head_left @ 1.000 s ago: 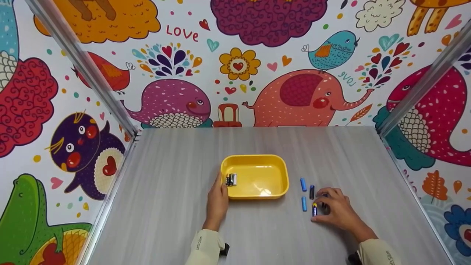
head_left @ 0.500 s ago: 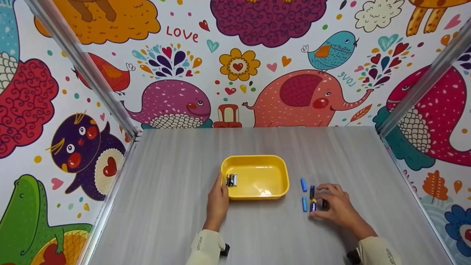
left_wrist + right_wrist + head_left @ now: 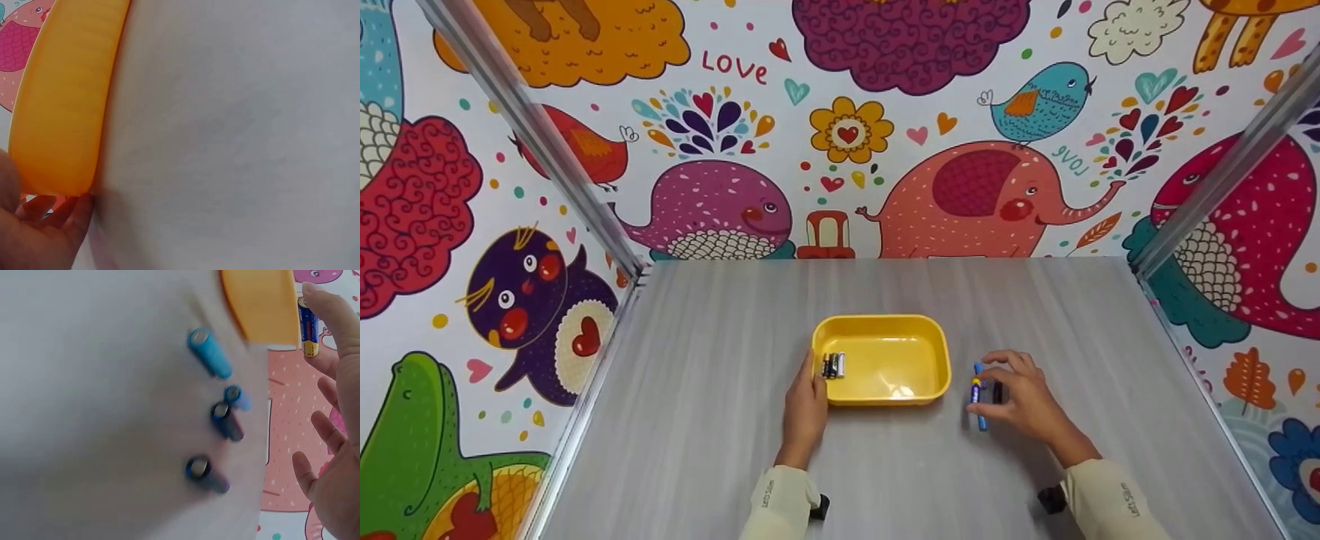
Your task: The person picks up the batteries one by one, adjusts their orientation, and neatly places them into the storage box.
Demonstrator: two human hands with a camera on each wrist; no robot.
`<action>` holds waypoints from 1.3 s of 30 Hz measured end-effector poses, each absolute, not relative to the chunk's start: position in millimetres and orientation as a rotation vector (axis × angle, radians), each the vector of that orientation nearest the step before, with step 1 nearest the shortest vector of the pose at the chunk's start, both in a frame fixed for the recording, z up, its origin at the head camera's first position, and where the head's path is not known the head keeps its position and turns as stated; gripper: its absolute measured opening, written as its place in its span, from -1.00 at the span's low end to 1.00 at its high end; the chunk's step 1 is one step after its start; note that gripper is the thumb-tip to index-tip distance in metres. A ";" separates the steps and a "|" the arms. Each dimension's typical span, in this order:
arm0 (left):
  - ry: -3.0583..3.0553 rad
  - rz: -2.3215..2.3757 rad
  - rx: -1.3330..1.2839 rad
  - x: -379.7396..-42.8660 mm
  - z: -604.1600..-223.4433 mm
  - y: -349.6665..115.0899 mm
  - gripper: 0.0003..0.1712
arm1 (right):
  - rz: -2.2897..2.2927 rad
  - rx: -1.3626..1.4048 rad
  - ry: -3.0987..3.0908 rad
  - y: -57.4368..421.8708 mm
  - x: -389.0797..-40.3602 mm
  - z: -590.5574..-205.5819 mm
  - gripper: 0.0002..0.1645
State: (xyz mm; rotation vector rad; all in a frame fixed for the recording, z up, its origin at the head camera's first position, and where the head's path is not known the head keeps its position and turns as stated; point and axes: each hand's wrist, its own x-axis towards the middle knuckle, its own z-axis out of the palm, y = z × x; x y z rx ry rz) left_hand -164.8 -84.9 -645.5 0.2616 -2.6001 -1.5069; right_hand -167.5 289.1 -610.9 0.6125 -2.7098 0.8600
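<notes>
At the left end of a yellow plastic tray point(image 3: 900, 356), my left hand point(image 3: 805, 409) grips the side wall. In the left wrist view the fingers point(image 3: 76, 222) lie against the tray's outer end. Several small batteries point(image 3: 833, 365) lie side by side inside the tray at its left. My right hand point(image 3: 1024, 397) pinches a blue battery with a yellow end point(image 3: 309, 331) by its two ends, between thumb and forefinger, raised off the table. Beneath it two light-blue batteries point(image 3: 210, 354) and two dark batteries point(image 3: 226, 422) lie on the table, partly hidden in the head view.
The grey wood-grain table point(image 3: 720, 435) spreads around the tray. Metal posts point(image 3: 585, 202) stand at its back corners. Walls printed with cartoon animals point(image 3: 960, 202) enclose the back and both sides.
My right hand has lifted the blue and yellow battery and carried it left and a little farther back, toward the tray. The left hand and the tray have stayed in place.
</notes>
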 end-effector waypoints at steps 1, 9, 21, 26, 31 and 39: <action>-2.603 -1.508 0.265 -164.8 -645.2 -84.5 -0.37 | 0.872 0.623 -2.694 286.1 -169.5 -610.2 -0.47; -2.600 -1.517 0.260 -164.3 -644.5 -84.1 -0.37 | 0.982 0.649 -2.644 258.6 -183.2 -604.3 -0.48; -2.592 -1.549 0.272 -164.9 -644.5 -83.9 -0.37 | 1.116 0.665 -2.692 221.1 -204.3 -592.8 -0.38; -2.596 -1.540 0.275 -165.4 -645.8 -84.6 -0.37 | 1.222 0.644 -2.709 207.5 -211.8 -589.2 -0.42; -2.606 -1.506 0.263 -164.9 -645.0 -85.0 -0.38 | 1.261 0.618 -2.761 193.0 -220.2 -585.0 -0.36; -2.612 -1.507 0.250 -163.8 -642.7 -84.3 -0.37 | 1.237 0.688 -2.770 172.0 -233.0 -585.4 -0.28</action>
